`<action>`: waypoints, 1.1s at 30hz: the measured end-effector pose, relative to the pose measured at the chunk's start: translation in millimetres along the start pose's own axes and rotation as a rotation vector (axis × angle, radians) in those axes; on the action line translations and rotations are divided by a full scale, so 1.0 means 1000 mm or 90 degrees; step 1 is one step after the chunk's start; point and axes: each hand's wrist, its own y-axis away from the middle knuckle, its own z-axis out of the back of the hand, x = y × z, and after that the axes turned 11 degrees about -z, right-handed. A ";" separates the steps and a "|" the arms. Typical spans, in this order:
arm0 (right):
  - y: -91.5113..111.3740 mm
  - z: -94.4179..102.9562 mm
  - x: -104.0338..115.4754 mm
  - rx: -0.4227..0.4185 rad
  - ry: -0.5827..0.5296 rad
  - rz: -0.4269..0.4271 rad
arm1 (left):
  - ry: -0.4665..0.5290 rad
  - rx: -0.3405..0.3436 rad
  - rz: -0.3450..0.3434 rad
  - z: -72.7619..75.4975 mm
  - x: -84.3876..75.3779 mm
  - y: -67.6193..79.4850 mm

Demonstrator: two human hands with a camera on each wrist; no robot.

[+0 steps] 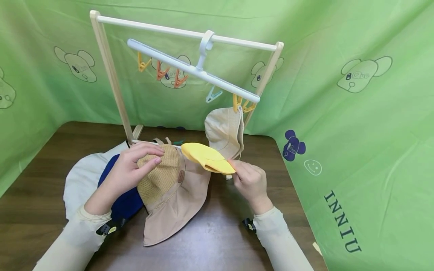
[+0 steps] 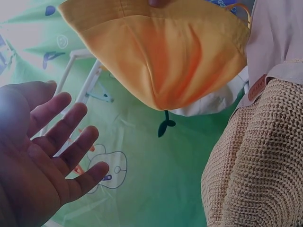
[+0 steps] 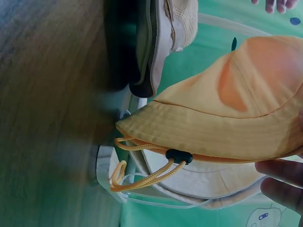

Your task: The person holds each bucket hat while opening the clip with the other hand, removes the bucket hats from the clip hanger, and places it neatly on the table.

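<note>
My right hand (image 1: 251, 182) pinches the brim of a yellow bucket hat (image 1: 207, 156), raised above the table. A small green sprout tops its crown in the left wrist view. From its brim hangs a yellow drawstring (image 3: 147, 180) with a dark cord stopper (image 3: 179, 156) in the right wrist view. With fingers spread and nothing in it, my left hand (image 1: 130, 165) is held over a knitted tan sun hat (image 1: 159, 180) with a wide pinkish brim. Behind the yellow hat, a cream bucket hat (image 1: 222, 126) hangs from yellow clips (image 1: 237, 102) at the hanger's right end.
A pale blue clip hanger (image 1: 162, 58) hooks over the white bar (image 1: 152, 27) of a wooden-sided rack. Several free clips dangle from it, including an orange clip (image 1: 162, 71). A blue hat (image 1: 127, 205) and a whitish hat (image 1: 81, 177) lie at left on the wooden table (image 1: 217, 233).
</note>
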 end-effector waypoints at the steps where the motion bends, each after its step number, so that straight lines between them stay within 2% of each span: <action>1: 0.001 -0.001 0.000 0.000 -0.005 0.006 | 0.000 0.001 -0.002 0.000 0.000 0.000; 12: 0.004 -0.009 0.002 0.011 -0.051 0.082 | -0.010 0.008 -0.014 -0.003 0.001 0.002; 20: 0.005 -0.010 -0.001 0.120 -0.099 0.158 | -0.011 0.000 -0.010 0.002 0.002 0.001; 27: 0.006 -0.009 -0.003 0.171 -0.112 0.145 | -0.005 -0.003 -0.012 0.007 0.002 0.000; 33: 0.003 -0.003 -0.004 0.257 -0.131 0.118 | -0.005 0.002 -0.002 0.009 0.005 0.001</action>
